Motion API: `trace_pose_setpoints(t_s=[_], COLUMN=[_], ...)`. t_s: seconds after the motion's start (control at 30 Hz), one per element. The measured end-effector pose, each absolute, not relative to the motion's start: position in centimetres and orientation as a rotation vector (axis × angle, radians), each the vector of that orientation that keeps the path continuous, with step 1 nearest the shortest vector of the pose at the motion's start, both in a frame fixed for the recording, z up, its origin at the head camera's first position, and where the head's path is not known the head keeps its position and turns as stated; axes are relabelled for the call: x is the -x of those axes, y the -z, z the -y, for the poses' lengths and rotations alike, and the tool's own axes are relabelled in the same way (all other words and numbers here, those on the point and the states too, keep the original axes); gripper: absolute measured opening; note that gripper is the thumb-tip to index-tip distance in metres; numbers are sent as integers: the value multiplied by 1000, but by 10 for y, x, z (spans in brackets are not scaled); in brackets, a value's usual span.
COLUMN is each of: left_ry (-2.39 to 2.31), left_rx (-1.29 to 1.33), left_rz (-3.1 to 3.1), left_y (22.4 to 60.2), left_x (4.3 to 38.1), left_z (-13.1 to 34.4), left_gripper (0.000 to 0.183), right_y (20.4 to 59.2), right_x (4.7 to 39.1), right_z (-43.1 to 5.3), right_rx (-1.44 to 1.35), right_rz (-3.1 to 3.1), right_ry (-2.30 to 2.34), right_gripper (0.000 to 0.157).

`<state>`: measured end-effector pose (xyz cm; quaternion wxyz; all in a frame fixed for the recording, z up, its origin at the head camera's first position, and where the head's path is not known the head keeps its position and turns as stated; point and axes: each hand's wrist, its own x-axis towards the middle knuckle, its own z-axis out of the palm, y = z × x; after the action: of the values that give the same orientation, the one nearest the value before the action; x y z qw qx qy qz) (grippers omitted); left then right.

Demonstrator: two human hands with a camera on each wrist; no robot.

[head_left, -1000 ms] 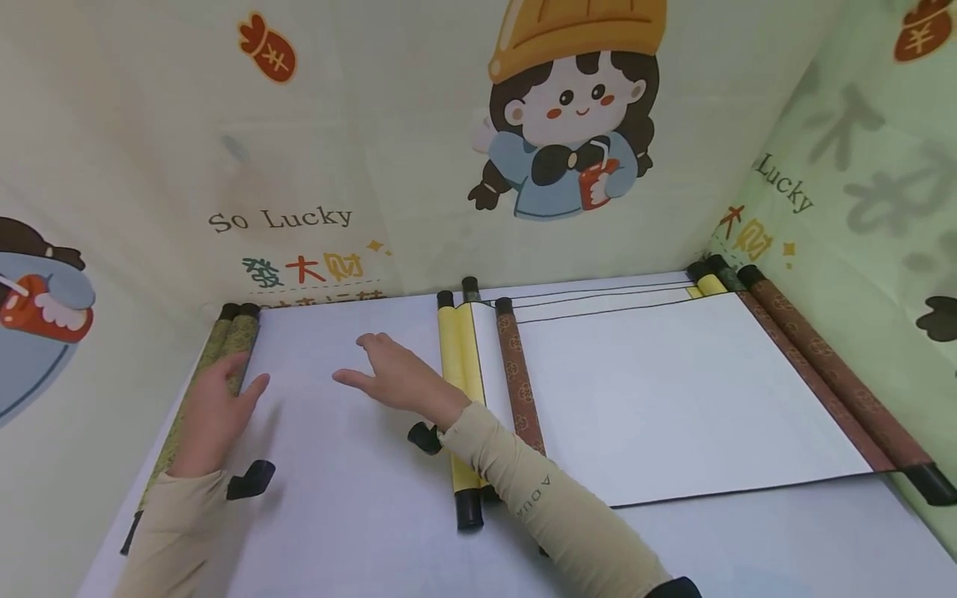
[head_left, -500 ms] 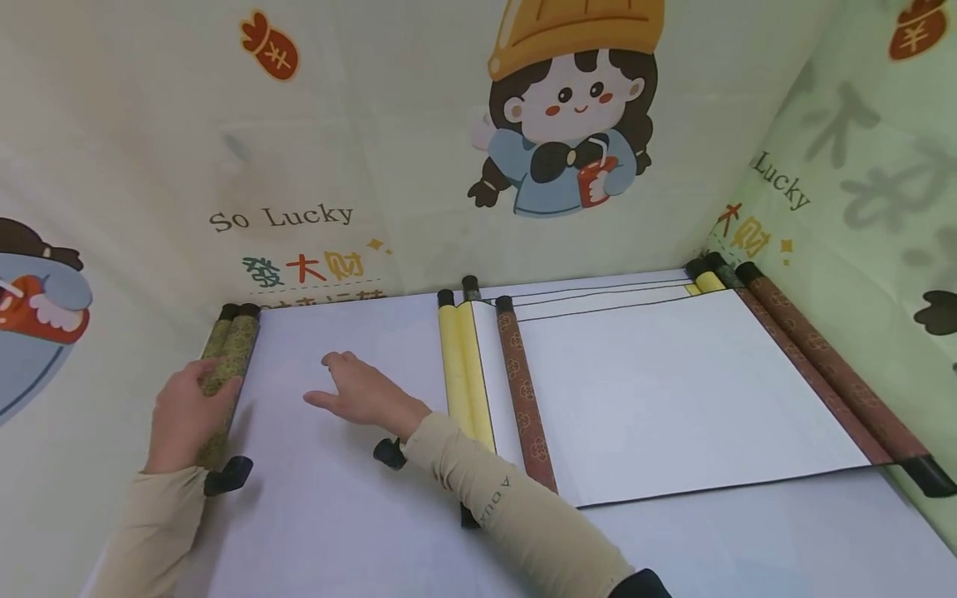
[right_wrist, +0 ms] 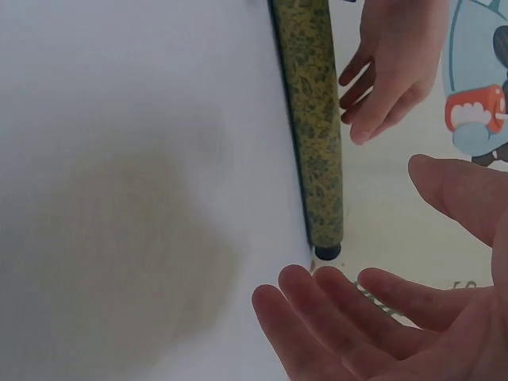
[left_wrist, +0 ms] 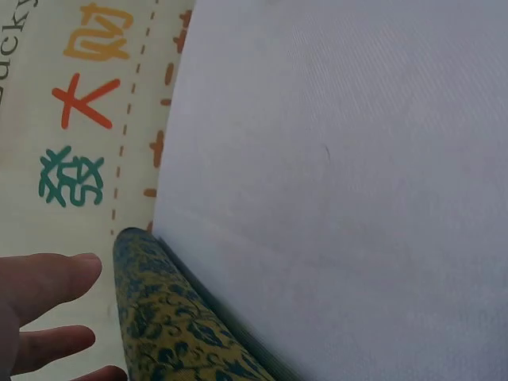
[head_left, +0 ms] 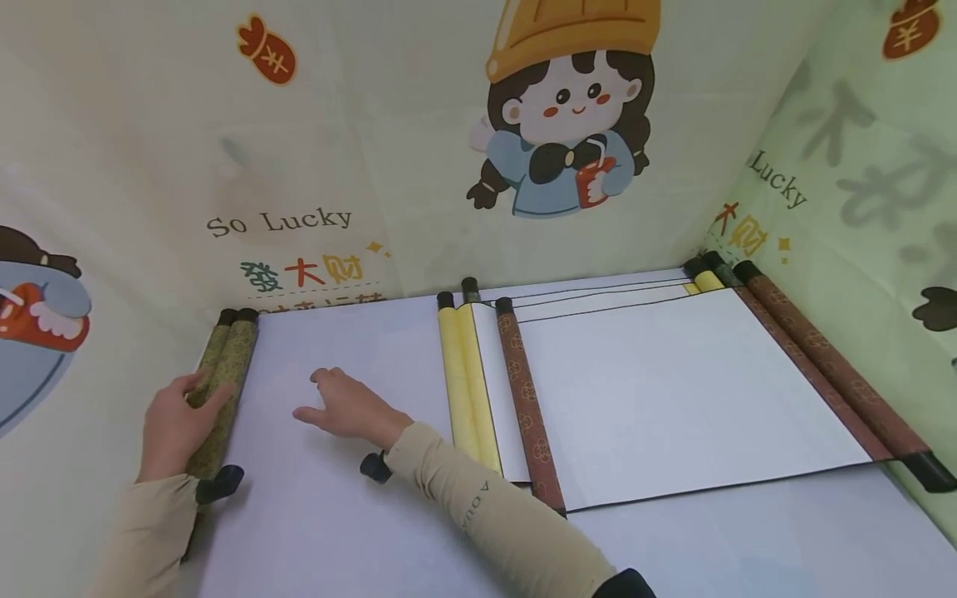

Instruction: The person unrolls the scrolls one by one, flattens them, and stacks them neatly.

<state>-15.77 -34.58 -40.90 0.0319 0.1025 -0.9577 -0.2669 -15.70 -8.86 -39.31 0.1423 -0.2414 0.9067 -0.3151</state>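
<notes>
A green-gold patterned scroll [head_left: 238, 353], its two rollers side by side and black-tipped, lies along the table's left edge. My left hand [head_left: 175, 428] is at its near half, overlapping it in the head view. In the left wrist view, straight fingers [left_wrist: 59, 286] lie beside the patterned roll [left_wrist: 178, 329], not curled round it. The right wrist view shows that hand [right_wrist: 401, 67] next to the scroll [right_wrist: 313, 135] with loose fingers. My right hand [head_left: 351, 407] hovers over the white table between the green and yellow scrolls, thumb and fingers spread, holding nothing.
A yellow scroll [head_left: 471, 399] lies mid-table, partly behind the right sleeve. Beside it, a brown-rollered scroll [head_left: 527, 399] is unrolled, its white sheet [head_left: 695, 399] reaching brown rollers [head_left: 837, 365] at the right. Cartoon-printed cloth [head_left: 404, 149] stands behind the white table [head_left: 336, 540].
My left hand has moved left and down to the green scroll's side. My right hand has drifted left and slightly down, still spread. The scrolls look unmoved.
</notes>
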Motion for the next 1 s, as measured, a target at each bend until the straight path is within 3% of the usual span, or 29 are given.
trace_pose_setpoints(t_s=[1.0], left_ry=[1016], left_rx=[-649], left_rz=[3097], left_y=[413], left_x=[158], left_z=[367], left_gripper=[101], right_y=[419], right_x=[153], right_z=[154], right_rx=[772], right_rz=[-2590], right_ry=[965], right_gripper=[46])
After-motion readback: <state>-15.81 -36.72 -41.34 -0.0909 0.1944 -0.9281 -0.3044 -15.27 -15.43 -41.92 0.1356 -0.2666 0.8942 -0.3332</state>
